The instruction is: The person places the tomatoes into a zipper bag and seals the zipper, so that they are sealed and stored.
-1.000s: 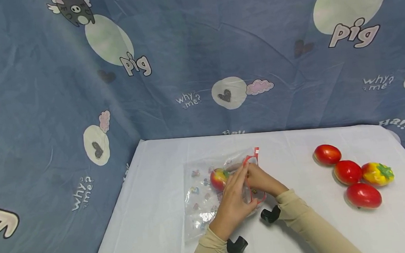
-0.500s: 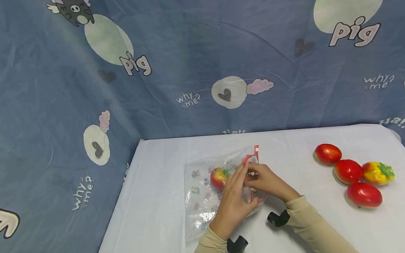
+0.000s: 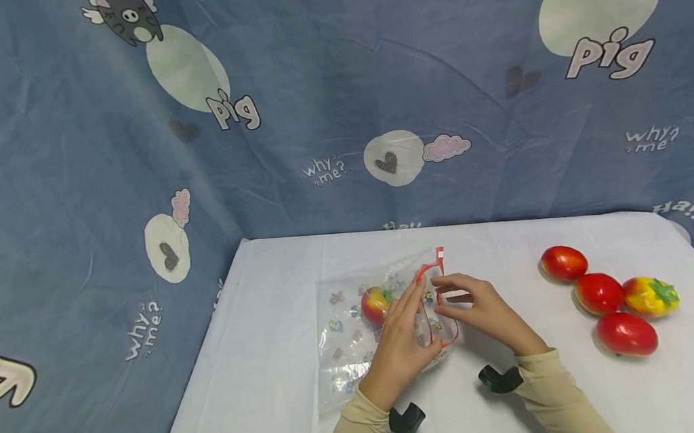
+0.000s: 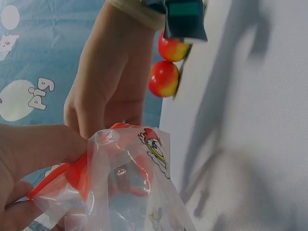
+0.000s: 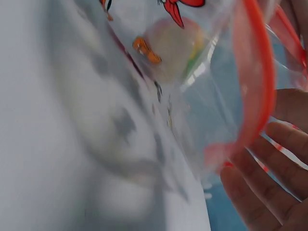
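Note:
A clear zip bag [image 3: 341, 363] with small cartoon prints and a red zip rim [image 4: 78, 177] lies on the white table. Inside it is a red-and-yellow toy fruit [image 3: 374, 307] with a green top. My left hand [image 3: 396, 348] holds the bag at its mouth; in the left wrist view its thumb and fingers [image 4: 38, 149] pinch the red rim. My right hand [image 3: 485, 307] is at the bag's mouth on the right, fingers relaxed and parted, holding nothing. The right wrist view has those fingers [image 5: 260, 187] close by the red rim; whether they touch it I cannot tell.
To the right on the table [image 3: 260, 359] lie three red toy fruits, including a front one [image 3: 627, 334], and a yellow-and-red one [image 3: 650, 296] with green leaves. Black wrist mounts [image 3: 407, 420] hang under both forearms. A blue printed cloth [image 3: 325, 96] hangs behind.
My right hand has drawn back out of the bag's mouth, to the right, and its fingers have spread apart. The left hand and the toy fruit in the bag have stayed in place.

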`<control>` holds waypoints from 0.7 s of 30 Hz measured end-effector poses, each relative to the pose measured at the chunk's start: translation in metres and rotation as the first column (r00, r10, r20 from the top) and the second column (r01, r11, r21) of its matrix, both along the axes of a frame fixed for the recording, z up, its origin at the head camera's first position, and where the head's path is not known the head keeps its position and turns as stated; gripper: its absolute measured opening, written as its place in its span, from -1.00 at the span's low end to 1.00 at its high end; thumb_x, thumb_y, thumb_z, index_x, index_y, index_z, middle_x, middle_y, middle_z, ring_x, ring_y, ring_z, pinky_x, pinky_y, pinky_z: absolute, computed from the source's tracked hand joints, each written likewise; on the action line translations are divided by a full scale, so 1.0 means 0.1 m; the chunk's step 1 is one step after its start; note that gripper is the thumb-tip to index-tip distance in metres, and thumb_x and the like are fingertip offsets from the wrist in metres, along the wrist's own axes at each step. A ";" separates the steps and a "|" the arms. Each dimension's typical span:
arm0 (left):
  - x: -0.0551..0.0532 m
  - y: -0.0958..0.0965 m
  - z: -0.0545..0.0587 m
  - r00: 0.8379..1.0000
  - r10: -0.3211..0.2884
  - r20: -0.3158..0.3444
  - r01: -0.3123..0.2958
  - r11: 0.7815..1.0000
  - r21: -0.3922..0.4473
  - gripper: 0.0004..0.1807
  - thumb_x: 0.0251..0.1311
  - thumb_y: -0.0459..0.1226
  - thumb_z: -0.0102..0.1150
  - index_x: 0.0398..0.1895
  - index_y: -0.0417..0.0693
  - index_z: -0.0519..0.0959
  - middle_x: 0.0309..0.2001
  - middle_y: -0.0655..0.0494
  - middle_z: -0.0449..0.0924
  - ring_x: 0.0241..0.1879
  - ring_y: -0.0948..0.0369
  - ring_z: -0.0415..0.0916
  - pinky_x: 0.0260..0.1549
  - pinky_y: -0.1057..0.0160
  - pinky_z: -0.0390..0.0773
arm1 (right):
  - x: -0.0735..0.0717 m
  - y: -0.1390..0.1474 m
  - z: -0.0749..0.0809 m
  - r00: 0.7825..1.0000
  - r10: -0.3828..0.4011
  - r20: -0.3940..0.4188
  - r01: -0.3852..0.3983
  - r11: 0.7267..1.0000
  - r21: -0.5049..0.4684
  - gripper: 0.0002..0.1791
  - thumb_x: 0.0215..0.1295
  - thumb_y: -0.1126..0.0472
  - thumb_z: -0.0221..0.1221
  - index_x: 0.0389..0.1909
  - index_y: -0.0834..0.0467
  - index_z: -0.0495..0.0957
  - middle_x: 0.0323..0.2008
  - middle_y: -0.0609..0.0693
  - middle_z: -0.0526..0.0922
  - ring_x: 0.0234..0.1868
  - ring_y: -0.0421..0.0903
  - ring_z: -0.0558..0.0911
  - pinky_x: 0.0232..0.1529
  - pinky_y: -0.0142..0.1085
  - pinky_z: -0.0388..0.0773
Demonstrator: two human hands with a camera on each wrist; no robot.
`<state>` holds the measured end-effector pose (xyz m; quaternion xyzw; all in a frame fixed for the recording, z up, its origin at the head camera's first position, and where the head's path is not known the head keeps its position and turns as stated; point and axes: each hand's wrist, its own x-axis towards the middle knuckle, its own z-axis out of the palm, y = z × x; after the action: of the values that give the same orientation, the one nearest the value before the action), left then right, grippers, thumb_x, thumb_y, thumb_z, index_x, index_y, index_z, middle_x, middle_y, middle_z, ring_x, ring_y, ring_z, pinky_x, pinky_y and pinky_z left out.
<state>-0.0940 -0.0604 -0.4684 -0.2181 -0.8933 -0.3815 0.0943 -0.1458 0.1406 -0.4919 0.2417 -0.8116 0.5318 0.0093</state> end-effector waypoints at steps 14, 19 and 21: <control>0.00 0.01 -0.01 0.999 0.023 -0.028 -0.024 0.999 -0.036 0.16 -0.12 -0.34 0.60 0.62 -0.05 0.18 0.59 0.08 0.26 0.56 0.13 0.26 0.47 -0.21 0.34 | 0.30 0.49 0.04 0.968 -0.169 -0.184 0.186 0.979 0.082 -0.41 0.04 0.41 0.51 0.16 0.15 0.65 0.04 0.17 0.76 0.03 -0.31 0.72 0.01 -0.37 0.73; 0.00 0.01 -0.01 1.000 0.020 -0.007 -0.020 1.000 -0.012 0.18 -0.13 -0.37 0.60 0.63 0.01 0.17 0.59 0.09 0.25 0.57 0.14 0.23 0.49 -0.22 0.30 | 0.34 0.68 0.10 0.954 -0.220 -0.203 0.242 0.966 0.087 -0.40 0.04 0.40 0.52 0.17 0.17 0.65 0.04 0.17 0.75 0.04 -0.54 0.62 0.04 -0.70 0.54; 0.00 0.01 0.00 1.000 0.015 0.006 -0.015 1.000 0.000 0.17 -0.12 -0.38 0.59 0.63 0.01 0.17 0.59 0.09 0.25 0.58 0.15 0.21 0.50 -0.22 0.28 | 0.34 0.76 0.12 0.944 -0.253 -0.214 0.279 0.955 0.101 -0.40 0.04 0.40 0.52 0.17 0.20 0.64 0.04 0.19 0.75 0.04 -0.65 0.55 0.04 -0.78 0.47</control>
<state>-0.0943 -0.0597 -0.4688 -0.2101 -0.8953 -0.3813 0.0946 -0.1119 0.2166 -0.4795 0.1817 -0.8647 0.4449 0.1460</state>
